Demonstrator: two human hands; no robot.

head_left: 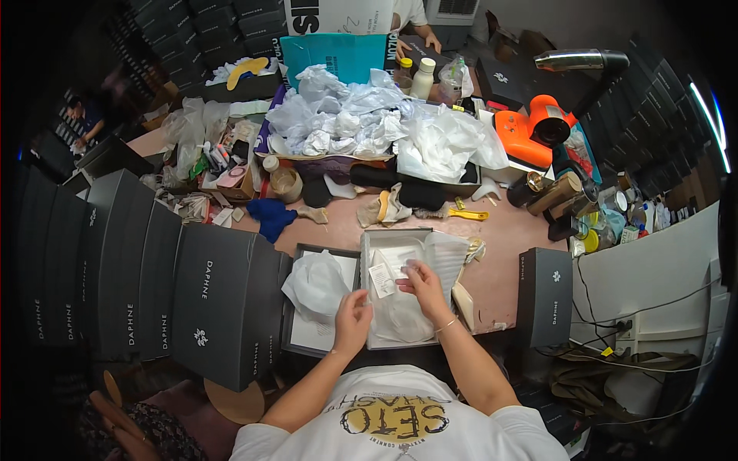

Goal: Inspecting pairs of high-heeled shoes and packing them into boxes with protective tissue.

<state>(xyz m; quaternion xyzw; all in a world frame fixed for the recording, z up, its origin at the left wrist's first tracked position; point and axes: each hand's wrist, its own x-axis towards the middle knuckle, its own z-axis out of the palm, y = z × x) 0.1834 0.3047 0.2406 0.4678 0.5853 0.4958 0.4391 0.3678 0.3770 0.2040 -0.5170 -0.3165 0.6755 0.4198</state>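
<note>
Left hand [352,321]: we pinched the tissue [400,311] in the box [367,244].
Right hand [422,282]: we gripped the same tissue by the tag [381,280].

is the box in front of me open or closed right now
Open: the grey shoe box has no lid on, and white tissue paper shows inside.

Only 1 view is given, from a camera worn on the person's head, above and slightly behind the hands. It faces steeply down and forward across the pink worktable [507,253]. The open box [367,288] sits close below the lens at picture centre, with the person's own shirt at the lower edge. The fisheye bends the row of black boxes [138,280] at left and the walls at right toward a dark round rim.
</note>
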